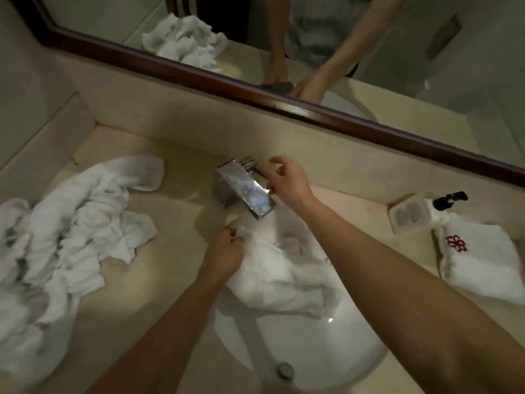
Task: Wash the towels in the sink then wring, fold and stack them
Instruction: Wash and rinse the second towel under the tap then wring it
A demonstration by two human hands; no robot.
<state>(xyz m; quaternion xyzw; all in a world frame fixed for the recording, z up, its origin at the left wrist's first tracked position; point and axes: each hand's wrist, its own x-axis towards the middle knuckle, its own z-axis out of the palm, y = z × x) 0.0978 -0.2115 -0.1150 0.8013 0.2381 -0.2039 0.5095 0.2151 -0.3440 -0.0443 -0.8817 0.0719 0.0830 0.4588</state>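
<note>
Head view: left hand [227,251] grips the soft towel [284,277] in the sink [326,359]; right hand [287,177], fingers loosely curled, touches the tap [244,189]. Wet, the towel will probably be heavy; hold its edge.

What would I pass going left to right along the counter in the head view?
Pile of crumpled towels → left hand gripping the towel in the sink → faucet → right hand at the faucet handle → pump bottle → folded towel with red emblem.

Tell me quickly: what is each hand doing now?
Left hand: grips the towel in the sink.
Right hand: at the faucet handle; grip unclear.
</note>
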